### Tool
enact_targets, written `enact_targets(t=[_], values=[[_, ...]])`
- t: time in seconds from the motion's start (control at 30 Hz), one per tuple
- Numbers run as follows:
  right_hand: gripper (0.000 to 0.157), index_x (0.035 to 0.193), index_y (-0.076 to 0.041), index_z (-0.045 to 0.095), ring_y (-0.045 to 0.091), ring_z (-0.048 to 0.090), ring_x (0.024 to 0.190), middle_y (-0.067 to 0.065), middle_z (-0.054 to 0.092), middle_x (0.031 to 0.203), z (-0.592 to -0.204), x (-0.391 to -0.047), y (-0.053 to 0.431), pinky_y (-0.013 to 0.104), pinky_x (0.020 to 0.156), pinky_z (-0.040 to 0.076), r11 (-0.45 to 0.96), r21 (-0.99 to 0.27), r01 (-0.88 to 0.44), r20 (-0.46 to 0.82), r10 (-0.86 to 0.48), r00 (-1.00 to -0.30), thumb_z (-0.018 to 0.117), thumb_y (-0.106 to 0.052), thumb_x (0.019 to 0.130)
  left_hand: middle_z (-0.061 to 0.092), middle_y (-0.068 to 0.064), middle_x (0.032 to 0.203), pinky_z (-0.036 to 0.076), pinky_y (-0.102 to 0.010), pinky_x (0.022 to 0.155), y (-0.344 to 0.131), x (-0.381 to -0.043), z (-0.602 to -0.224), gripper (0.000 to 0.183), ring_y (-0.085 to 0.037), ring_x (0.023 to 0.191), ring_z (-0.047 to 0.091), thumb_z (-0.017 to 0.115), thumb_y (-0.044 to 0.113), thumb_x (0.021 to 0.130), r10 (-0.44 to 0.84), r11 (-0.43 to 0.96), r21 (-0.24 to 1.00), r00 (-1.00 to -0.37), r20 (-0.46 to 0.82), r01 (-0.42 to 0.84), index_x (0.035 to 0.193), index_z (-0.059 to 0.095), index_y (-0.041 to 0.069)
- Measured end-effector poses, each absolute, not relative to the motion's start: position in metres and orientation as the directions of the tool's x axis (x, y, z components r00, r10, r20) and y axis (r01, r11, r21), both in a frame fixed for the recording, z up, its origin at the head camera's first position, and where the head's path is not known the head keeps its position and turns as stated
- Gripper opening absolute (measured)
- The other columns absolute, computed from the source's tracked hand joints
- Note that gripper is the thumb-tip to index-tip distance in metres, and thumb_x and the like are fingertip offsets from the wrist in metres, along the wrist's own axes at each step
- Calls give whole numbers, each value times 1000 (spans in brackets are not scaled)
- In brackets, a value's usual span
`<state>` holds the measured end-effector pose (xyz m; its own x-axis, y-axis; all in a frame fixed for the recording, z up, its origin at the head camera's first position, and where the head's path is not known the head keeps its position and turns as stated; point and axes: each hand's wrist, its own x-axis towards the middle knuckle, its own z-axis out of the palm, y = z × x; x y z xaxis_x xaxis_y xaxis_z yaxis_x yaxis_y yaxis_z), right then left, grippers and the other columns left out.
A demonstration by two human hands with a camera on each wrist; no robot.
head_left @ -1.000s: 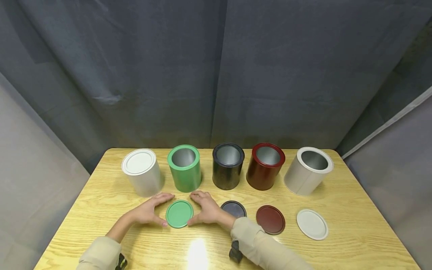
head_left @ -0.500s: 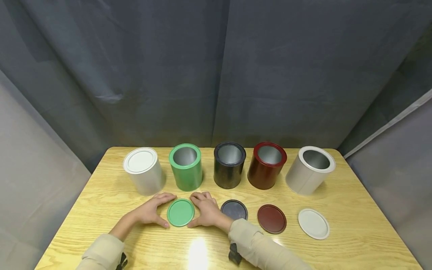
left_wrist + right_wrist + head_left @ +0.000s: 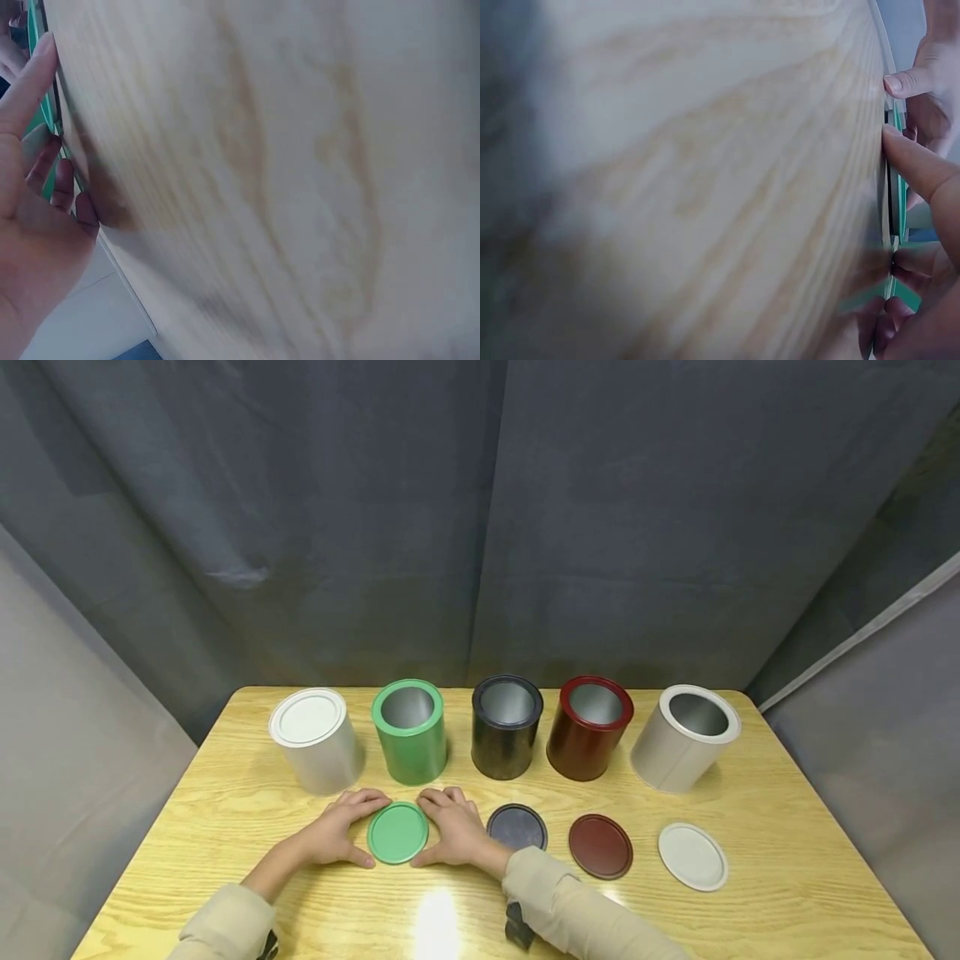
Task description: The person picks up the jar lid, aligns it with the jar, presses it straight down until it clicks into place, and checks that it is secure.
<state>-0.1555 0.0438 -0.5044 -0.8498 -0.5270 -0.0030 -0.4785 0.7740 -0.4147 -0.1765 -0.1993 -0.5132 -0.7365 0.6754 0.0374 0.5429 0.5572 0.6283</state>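
In the head view a round green lid (image 3: 397,832) lies on the wooden table in front of the green can (image 3: 414,752), whose top is open. My left hand (image 3: 327,835) curves round the lid's left edge, fingers at the far side and thumb at the near side. From the right, my right hand (image 3: 456,833) frames the same lid alike. Both wrist views show fingertips and thumbs at the green rim, low by the tabletop. The lid appears flat; whether it is raised at all I cannot tell.
Along the back stand a lidded white can (image 3: 318,752), a black can (image 3: 504,750), a dark red can (image 3: 585,747) and an open white can (image 3: 671,756). A black lid (image 3: 519,827), dark red lid (image 3: 601,847) and white lid (image 3: 693,857) lie right of my hands on the table (image 3: 795,860).
My hands have drawn slightly closer, and their fingers now meet the green lid's edge on both sides. The lid and the cans stay in place.
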Motion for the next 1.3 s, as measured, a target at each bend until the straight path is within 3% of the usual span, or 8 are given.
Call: enact_targets(t=[0.37,0.6,0.9,1.13,1.3], values=[[83,132,-9,48,24,33,119,-1,42,136,-508,-155,42,36,82,33,765,-413,-494,-2,-543,-840,76,-50,66,46,-11,127,29,-57,89,-196,-173,-512,80,-32,117,38,81,36,62,664,576,595,-746,59,560,127,50,2],[83,132,-9,49,23,33,119,-1,43,135,-507,-155,42,35,82,33,766,-429,-479,-8,-534,-846,77,-49,65,46,-10,127,31,-53,86,-194,-173,-513,79,-29,115,39,77,42,65,667,587,573,-743,59,572,127,50,2],[83,131,-8,49,21,34,118,0,44,134,-507,-157,43,36,85,33,750,-468,-467,-5,-531,-847,78,-47,64,48,-12,123,34,-51,81,-194,-172,-515,77,-27,110,42,76,44,65,681,547,544,-716,152,636,124,52,1],[83,130,-7,50,20,37,116,1,46,133,-505,-157,45,37,87,34,724,-503,-472,6,-543,-840,79,-46,63,46,-10,126,30,-58,89,-194,-172,-510,77,-32,115,39,76,41,67,686,530,621,-723,86,577,127,50,1],[84,131,-6,49,18,38,115,1,46,133,-505,-157,49,37,92,33,703,-539,-464,11,-545,-838,80,-45,63,45,-9,127,31,-56,92,-193,-172,-509,77,-32,117,38,75,41,69,691,514,649,-719,74,561,128,48,1]])
